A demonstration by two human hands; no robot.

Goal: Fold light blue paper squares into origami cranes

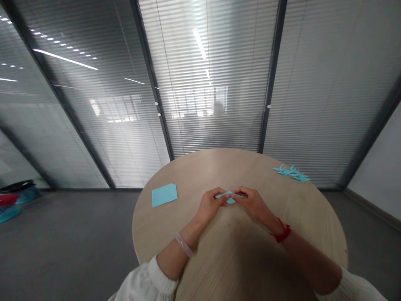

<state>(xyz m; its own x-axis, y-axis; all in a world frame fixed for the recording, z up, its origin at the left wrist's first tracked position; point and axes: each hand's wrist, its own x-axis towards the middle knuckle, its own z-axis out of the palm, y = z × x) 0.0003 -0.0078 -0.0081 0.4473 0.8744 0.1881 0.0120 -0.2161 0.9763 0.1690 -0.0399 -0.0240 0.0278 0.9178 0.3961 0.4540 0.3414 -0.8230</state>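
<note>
Between my two hands is a small piece of folded light-blue paper (231, 200), held over the middle of the round table. My left hand (212, 203) pinches its left side, thumb and fingers closed on it. On the other side my right hand (249, 201) grips the paper in the same way, with the thumbs close together. Fingers cover much of the paper, so its exact folded shape is hidden. To the left lies a flat stack of light-blue paper sheets (164, 195). A pile of folded light-blue paper pieces (292, 172) rests at the far right of the table.
The round wooden table (194, 167) has its far edge close to a glass partition with blinds (213, 75). On the grey floor (78, 242) at the far left stand containers with blue, one red-topped (8, 200) and one black-rimmed (20, 188).
</note>
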